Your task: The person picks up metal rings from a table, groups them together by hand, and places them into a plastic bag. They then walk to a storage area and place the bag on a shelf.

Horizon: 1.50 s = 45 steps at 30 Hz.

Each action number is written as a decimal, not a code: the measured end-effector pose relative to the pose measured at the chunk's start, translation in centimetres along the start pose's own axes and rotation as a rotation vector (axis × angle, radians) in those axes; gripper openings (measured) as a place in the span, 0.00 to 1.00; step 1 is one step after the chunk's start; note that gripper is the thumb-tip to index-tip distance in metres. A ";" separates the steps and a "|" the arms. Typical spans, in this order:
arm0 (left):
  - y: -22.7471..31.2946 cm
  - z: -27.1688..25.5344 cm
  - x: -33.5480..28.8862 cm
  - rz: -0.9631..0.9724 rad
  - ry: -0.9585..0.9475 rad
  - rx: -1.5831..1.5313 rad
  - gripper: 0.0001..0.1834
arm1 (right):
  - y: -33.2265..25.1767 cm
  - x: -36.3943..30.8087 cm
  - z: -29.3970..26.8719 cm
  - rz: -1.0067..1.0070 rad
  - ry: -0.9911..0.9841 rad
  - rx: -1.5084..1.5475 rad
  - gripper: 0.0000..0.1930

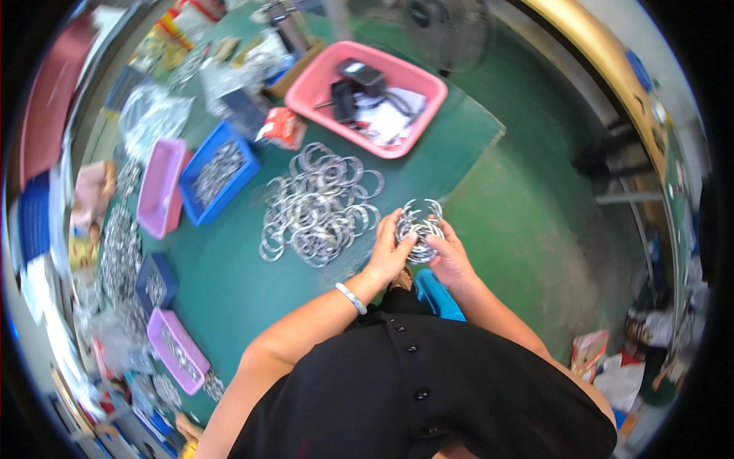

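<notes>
Between my two hands is a bunch of shiny metal rings (419, 228), held just beyond the table's edge. My left hand (388, 249) grips the bunch from its left side, thumb laid over the front. From the right, my right hand (451, 256) closes on the same rings, its thumb also across them. A loose heap of similar metal rings (317, 210) lies on the green table (252, 294), left of my hands. The far side of the bunch and some fingertips are hidden.
Behind the heap stands a pink basin (306, 76) with dark devices and paper inside. Leftward are a blue tray (195, 206) of small metal parts, a purple tray (157, 199) and a red packet (284, 128). A blue stool (440, 294) is below my hands; a fan (443, 30) stands beyond the table.
</notes>
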<state>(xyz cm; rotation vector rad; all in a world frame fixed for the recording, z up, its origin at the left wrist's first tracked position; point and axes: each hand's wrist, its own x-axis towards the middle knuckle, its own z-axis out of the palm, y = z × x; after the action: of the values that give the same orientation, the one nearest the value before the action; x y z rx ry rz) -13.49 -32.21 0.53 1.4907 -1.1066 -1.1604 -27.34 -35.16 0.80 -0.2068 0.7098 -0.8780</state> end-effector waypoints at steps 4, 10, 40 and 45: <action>2.2 -4.6 -3.7 -0.153 -0.087 -0.543 0.34 | 2.8 -0.6 2.9 0.067 -0.097 -0.121 0.28; 2.2 -12.2 -12.1 -0.123 0.198 -0.513 0.49 | 9.7 -2.3 9.3 0.319 -0.277 -0.307 0.26; -8.9 -28.4 -46.5 -0.111 0.768 -1.114 0.22 | 42.0 -19.2 21.7 0.822 -0.726 -1.119 0.33; -9.1 -28.1 -47.0 -0.131 0.801 -1.129 0.20 | 42.3 -19.5 21.8 0.854 -0.759 -1.150 0.34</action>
<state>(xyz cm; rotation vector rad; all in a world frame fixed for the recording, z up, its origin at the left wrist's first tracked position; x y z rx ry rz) 7.99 18.98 2.89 0.9149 0.2265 -0.8557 5.10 4.15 7.97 -1.0975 0.4233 0.5153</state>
